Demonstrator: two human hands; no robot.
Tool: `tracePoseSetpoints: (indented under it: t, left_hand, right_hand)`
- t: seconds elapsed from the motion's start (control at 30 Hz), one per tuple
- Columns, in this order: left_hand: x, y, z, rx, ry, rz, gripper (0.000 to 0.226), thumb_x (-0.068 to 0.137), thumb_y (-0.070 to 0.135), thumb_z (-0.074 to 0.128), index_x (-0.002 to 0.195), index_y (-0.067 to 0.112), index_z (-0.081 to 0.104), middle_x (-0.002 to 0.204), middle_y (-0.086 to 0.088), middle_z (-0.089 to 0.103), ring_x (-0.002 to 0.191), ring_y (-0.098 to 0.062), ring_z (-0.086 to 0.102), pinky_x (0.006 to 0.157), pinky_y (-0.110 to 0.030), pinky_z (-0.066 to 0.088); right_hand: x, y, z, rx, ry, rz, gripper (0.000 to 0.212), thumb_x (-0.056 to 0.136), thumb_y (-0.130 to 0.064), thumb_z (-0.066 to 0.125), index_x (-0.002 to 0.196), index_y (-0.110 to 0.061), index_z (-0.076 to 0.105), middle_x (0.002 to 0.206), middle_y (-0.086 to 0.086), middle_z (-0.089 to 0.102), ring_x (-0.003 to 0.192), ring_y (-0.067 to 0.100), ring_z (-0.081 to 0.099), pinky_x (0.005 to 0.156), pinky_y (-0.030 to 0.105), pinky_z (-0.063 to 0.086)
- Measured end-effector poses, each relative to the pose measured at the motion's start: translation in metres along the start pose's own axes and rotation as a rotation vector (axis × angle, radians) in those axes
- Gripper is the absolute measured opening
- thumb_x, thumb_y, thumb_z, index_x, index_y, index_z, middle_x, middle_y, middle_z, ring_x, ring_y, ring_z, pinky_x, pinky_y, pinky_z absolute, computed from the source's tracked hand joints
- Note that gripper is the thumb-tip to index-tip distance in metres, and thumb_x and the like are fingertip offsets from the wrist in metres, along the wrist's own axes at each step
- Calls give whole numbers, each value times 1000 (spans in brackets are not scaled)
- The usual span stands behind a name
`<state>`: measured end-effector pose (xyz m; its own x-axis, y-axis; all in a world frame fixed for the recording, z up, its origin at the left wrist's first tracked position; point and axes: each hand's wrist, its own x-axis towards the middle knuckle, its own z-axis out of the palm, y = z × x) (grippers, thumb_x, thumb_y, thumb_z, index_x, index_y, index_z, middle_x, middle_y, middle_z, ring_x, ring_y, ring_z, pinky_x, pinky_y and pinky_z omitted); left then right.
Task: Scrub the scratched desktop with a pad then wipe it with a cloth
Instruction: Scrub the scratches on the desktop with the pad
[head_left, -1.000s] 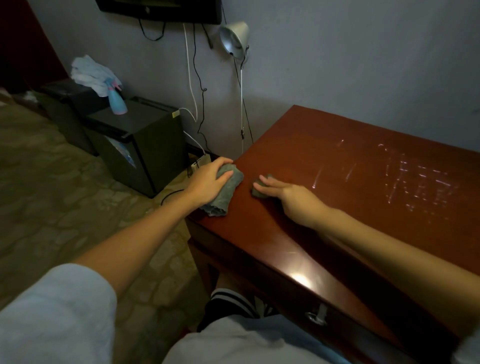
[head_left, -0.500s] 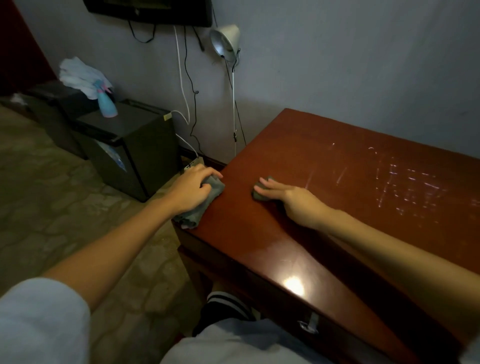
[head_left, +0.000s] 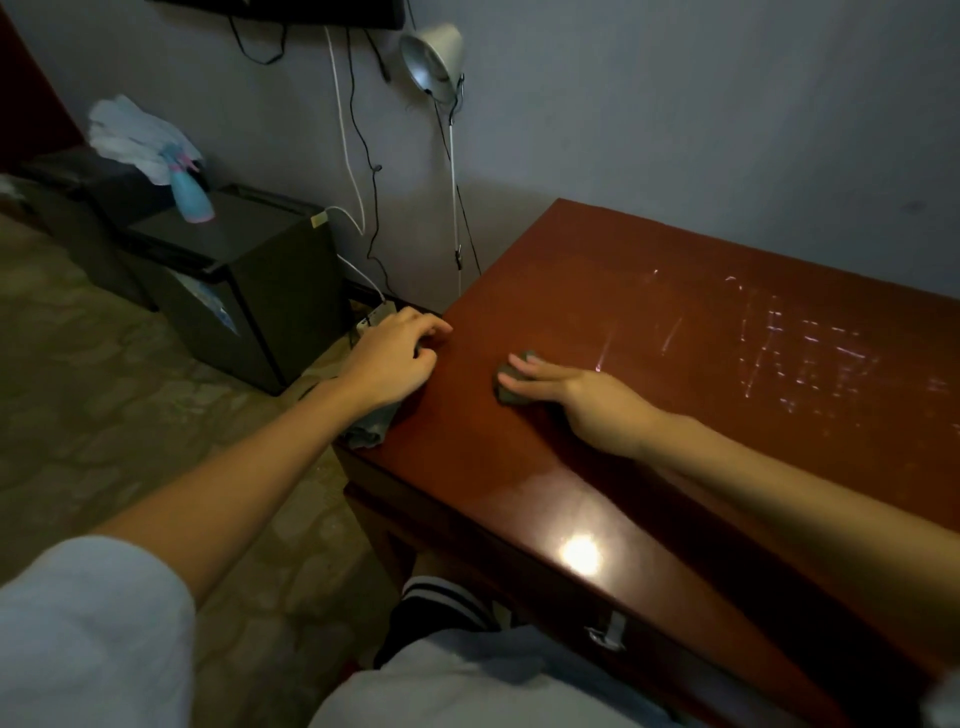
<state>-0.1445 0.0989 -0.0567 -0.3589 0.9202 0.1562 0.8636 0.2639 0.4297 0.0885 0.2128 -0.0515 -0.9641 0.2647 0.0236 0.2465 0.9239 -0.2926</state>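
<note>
The reddish-brown desktop (head_left: 649, 332) runs from the middle to the right, with pale scratch marks (head_left: 800, 353) on its far right part. My left hand (head_left: 395, 358) grips a grey cloth (head_left: 371, 428) at the desk's left edge; most of the cloth is hidden under the hand and hangs over the edge. My right hand (head_left: 576, 397) lies flat with straight fingers pressing a small dark scrub pad (head_left: 509, 384) on the desktop, a short way right of the left hand.
A black mini fridge (head_left: 244, 270) stands left of the desk with a blue spray bottle (head_left: 189, 195) and a white rag (head_left: 135, 135) on it. A clip lamp (head_left: 434, 57) and cables hang on the wall. A drawer handle (head_left: 605, 631) sits below the front edge.
My left hand has dragged the cloth leftward to the desk's edge, where it now partly hangs over. The right hand stays pressed on the pad in about the same place.
</note>
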Motion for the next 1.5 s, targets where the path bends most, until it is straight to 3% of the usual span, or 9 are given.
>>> tracePoseSetpoints:
  t: [0.17, 0.3, 0.43, 0.57, 0.7, 0.83, 1.07, 1.33, 1.5]
  left_hand:
    - [-5, 0, -3, 11, 34, 22, 38, 90, 18, 51, 126, 25, 57, 127, -3, 53, 114, -23, 52, 102, -41, 38]
    - [-7, 6, -1, 13, 32, 38, 35, 94, 23, 48, 128, 25, 55, 135, -1, 50, 118, -20, 51, 114, -44, 16]
    - [-8, 10, 3, -9, 21, 47, 35, 96, 25, 47, 130, 25, 54, 137, -1, 48, 125, -21, 47, 118, -45, 8]
    - [-12, 16, 6, 5, 36, 70, 35, 97, 21, 45, 131, 23, 53, 138, -1, 49, 131, -17, 41, 120, -42, 5]
    - [-11, 23, 9, 32, 72, 114, 34, 96, 15, 46, 128, 18, 56, 136, -1, 51, 135, -18, 37, 120, -36, 8]
    - [-3, 35, 15, -12, 45, 134, 36, 97, 13, 44, 131, 19, 54, 139, 1, 48, 134, -16, 38, 109, -28, 29]
    - [5, 49, 28, -20, 23, 138, 42, 96, 8, 41, 136, 15, 50, 142, -1, 45, 133, -17, 41, 105, -25, 32]
    - [14, 47, 32, -28, -16, 84, 48, 96, 4, 38, 143, 12, 41, 150, -5, 36, 136, -20, 37, 110, -27, 29]
    - [18, 50, 40, -20, -50, 29, 52, 98, 6, 36, 149, 14, 29, 157, -7, 23, 146, -20, 18, 117, -31, 18]
  right_hand:
    - [4, -59, 30, -1, -49, -228, 77, 82, 12, 37, 147, -28, 32, 158, -3, 18, 146, 10, 12, 119, 30, 20]
    - [-43, -73, 39, 20, -107, -390, 84, 79, 17, 39, 148, -29, 29, 159, -8, 13, 147, 7, 5, 118, 30, 21]
    - [-58, -36, 18, 36, -138, -243, 90, 76, 19, 36, 147, -36, 28, 157, -17, 12, 144, -4, 5, 116, 13, 9]
    - [-23, -2, 5, 5, -12, -47, 83, 81, 20, 33, 146, -32, 33, 155, -12, 18, 144, 3, 12, 117, 28, 22]
    - [-15, -33, 23, 1, -10, -143, 78, 82, 17, 36, 146, -28, 34, 157, -4, 20, 144, 8, 12, 118, 29, 22]
    - [-64, -57, 33, 46, -90, -307, 82, 81, 16, 37, 148, -31, 30, 158, -10, 15, 146, 4, 6, 118, 24, 17]
    - [-42, -7, 8, 12, 23, -12, 76, 86, 15, 37, 146, -32, 32, 156, -8, 19, 145, 6, 12, 118, 30, 23]
    - [-72, -56, 29, 91, -167, -367, 84, 80, 18, 40, 148, -31, 30, 158, -12, 13, 145, 0, 2, 117, 17, 7]
    - [-54, 12, -3, 84, -76, -93, 82, 81, 20, 38, 143, -33, 39, 155, -13, 22, 143, 0, 15, 119, 27, 16]
